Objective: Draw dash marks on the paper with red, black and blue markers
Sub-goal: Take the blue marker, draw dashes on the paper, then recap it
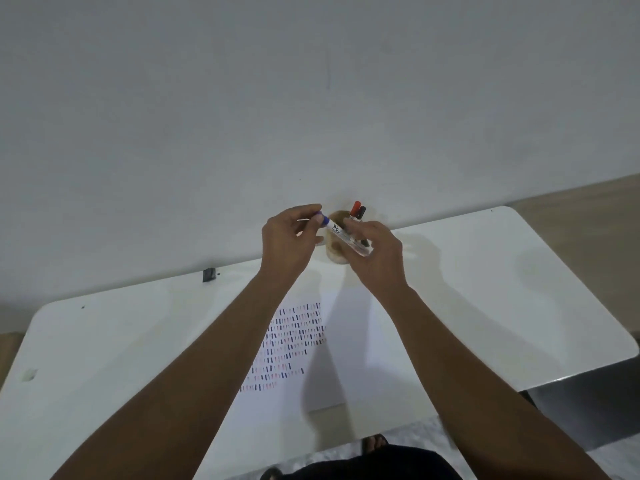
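Note:
The blue marker [337, 231] is held up over the far edge of the table, in both hands. My right hand [379, 259] grips its white barrel, and my left hand [289, 242] pinches its blue cap between thumb and fingers. Behind them a brownish cup [336, 252] holds the red marker [355, 208] and the black marker [362, 213], caps up. The white paper [332, 362] lies flat between my forearms, with several rows of red, black and blue dash marks [294, 336] on its left part.
The white table [485, 289] stands against a plain pale wall [311, 98]. A small dark clip [209, 274] sits at the table's far left edge. My sandalled feet [374, 443] show below the near edge.

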